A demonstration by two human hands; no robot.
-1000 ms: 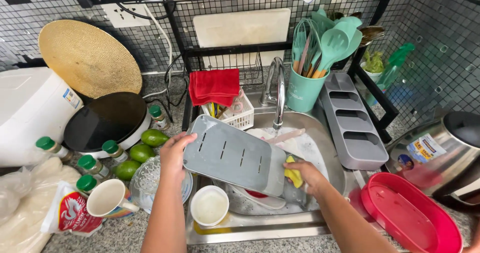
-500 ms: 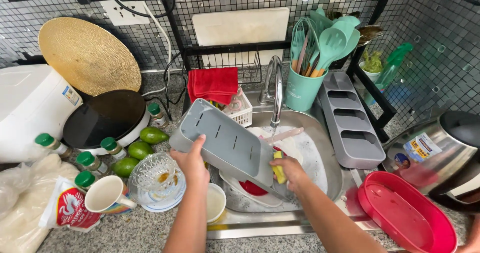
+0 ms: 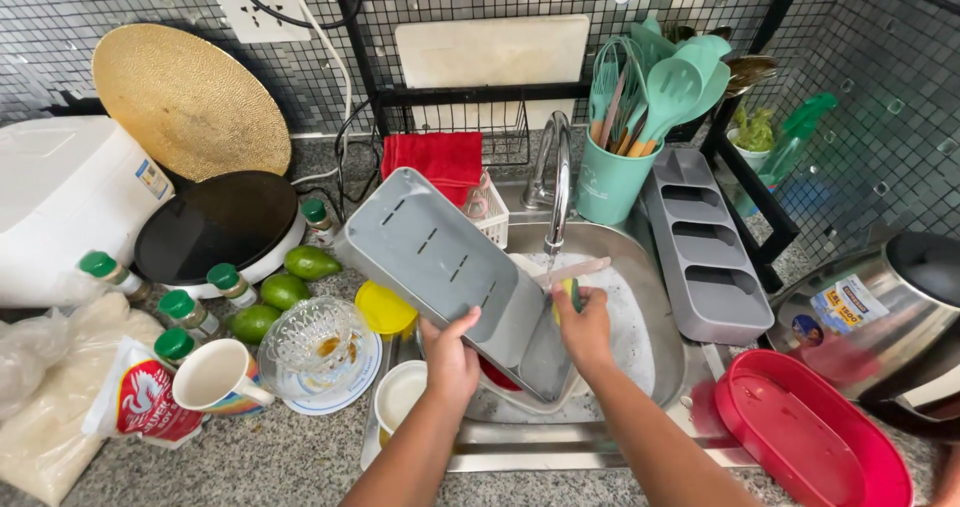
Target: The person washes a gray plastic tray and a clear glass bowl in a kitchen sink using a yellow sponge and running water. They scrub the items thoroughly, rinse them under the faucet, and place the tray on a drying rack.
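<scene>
- Nearest me, my left hand [image 3: 452, 355] is clamped on the lower edge of the grey slotted tray [image 3: 455, 267], fingers wrapped round its rim, holding it tilted over the sink [image 3: 660, 352].
- My right hand [image 3: 585, 325] is closed on a yellow-green sponge [image 3: 568, 292], pressed against the tray's right edge just under the faucet [image 3: 556, 182]; a thin stream of water seems to run there, though I cannot be sure.
- I judge the washing to be mid-way for this piece: it is in hand and being scrubbed, and I see no clear suds on its upper face, so I cannot tell whether that side is done.
- Under the tray the sink holds a white plate and something red, mostly hidden; they look unwashed as far as I can see.
- On the surface to the left wait a white cup [image 3: 400, 399], a mug [image 3: 215, 377], a cut-glass bowl [image 3: 315, 339] on a saucer and a yellow lid [image 3: 385, 310], so plenty looks left to do.
- To the right, a red oval container [image 3: 810, 437] lies on the surface, and a matching grey cutlery tray [image 3: 705, 242] lies beside the sink.
- Farthest back stands a teal utensil holder [image 3: 610, 182] and a red cloth [image 3: 435, 157] hangs from the rack.
</scene>
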